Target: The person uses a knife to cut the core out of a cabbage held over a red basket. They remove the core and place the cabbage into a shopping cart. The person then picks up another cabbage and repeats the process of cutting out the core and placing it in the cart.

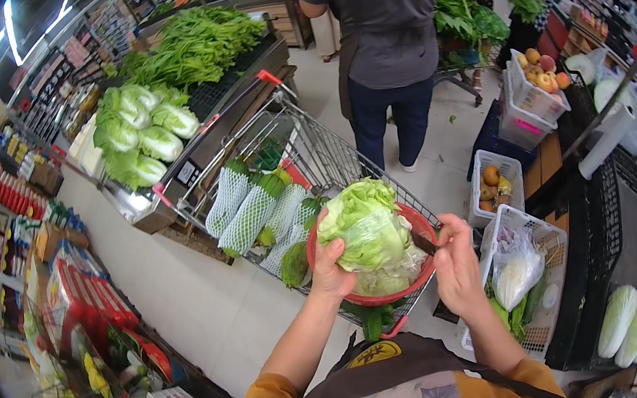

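A head of iceberg lettuce (366, 226), partly covered in clear film, rests in my left hand (330, 270), with the thumb against its near left side. Under it is a red plastic basin (363, 301) holding pale leaves and what looks like crumpled clear wrap. My right hand (456, 268), to the lettuce's right, grips a small dark-bladed tool, apparently a knife (424, 243), pointing at the lettuce. The basin sits on a wire shopping cart (342, 153). Left of the basin, in the cart, lie several green gourds in white foam netting (254, 217).
A produce stand at the left bears napa cabbages (141, 132) and leafy celery (199, 45). A person in a grey shirt (385, 24) stands beyond the cart. White crates (527, 273) line the right, beside a black display (612, 243). More people handle greens farther back.
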The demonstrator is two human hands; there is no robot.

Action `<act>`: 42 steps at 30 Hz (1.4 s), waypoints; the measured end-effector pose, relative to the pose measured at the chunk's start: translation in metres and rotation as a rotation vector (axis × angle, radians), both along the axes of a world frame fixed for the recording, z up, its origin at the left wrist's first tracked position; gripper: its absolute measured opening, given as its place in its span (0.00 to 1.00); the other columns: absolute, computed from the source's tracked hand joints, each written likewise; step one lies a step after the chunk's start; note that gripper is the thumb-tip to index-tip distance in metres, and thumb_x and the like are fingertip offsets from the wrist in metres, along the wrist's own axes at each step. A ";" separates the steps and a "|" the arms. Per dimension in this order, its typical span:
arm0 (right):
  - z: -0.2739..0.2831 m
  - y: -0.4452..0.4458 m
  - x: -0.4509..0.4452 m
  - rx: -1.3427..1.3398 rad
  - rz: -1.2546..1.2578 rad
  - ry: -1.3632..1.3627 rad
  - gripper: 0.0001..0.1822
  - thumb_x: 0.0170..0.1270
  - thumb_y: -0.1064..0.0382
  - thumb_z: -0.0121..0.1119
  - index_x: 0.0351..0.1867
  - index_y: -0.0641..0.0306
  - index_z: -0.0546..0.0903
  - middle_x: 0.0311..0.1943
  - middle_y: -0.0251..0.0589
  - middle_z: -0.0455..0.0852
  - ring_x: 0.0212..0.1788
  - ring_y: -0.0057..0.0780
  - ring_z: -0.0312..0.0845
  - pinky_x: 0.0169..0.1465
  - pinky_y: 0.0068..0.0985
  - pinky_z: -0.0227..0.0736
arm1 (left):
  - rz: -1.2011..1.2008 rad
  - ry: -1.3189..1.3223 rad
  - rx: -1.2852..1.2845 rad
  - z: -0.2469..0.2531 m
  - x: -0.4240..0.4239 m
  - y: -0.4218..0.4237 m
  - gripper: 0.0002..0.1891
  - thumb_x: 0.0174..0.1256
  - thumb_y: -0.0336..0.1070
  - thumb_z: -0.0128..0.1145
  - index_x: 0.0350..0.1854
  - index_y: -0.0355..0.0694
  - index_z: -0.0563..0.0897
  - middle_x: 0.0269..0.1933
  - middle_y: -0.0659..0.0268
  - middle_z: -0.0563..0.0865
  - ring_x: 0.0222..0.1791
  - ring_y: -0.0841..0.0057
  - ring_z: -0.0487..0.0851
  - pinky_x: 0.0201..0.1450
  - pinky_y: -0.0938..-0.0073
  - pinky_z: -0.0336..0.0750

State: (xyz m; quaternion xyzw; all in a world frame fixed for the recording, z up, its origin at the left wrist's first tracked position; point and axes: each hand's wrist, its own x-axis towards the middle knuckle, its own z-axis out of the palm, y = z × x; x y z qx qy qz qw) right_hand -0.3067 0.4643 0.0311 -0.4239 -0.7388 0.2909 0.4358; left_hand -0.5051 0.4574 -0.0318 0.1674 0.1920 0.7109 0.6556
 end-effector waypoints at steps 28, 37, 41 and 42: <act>0.014 0.056 0.065 0.036 0.114 -0.073 0.12 0.62 0.59 0.56 0.40 0.63 0.69 0.27 0.45 0.79 0.28 0.44 0.77 0.33 0.34 0.69 | 0.440 0.297 0.151 0.030 0.078 0.030 0.46 0.44 0.44 0.68 0.66 0.43 0.54 0.61 0.61 0.67 0.62 0.65 0.66 0.63 0.63 0.64; 0.018 0.063 0.043 0.079 0.086 -0.030 0.14 0.59 0.62 0.60 0.39 0.66 0.69 0.32 0.44 0.80 0.25 0.42 0.77 0.28 0.32 0.70 | 0.398 0.332 0.190 0.041 0.077 0.035 0.49 0.39 0.44 0.72 0.64 0.43 0.54 0.61 0.61 0.65 0.62 0.65 0.65 0.64 0.62 0.63; 0.029 0.060 0.038 0.068 0.113 -0.117 0.14 0.59 0.61 0.60 0.39 0.65 0.69 0.31 0.44 0.80 0.25 0.42 0.77 0.28 0.32 0.70 | 0.514 0.452 0.255 0.034 0.063 0.034 0.50 0.38 0.45 0.73 0.64 0.43 0.55 0.62 0.60 0.64 0.64 0.65 0.63 0.66 0.61 0.60; 0.031 0.061 0.037 0.063 0.127 -0.145 0.14 0.59 0.61 0.60 0.39 0.65 0.69 0.31 0.44 0.80 0.25 0.42 0.78 0.28 0.32 0.70 | 0.519 0.439 0.248 0.034 0.061 0.033 0.50 0.38 0.45 0.73 0.64 0.43 0.55 0.62 0.60 0.64 0.64 0.64 0.63 0.66 0.61 0.59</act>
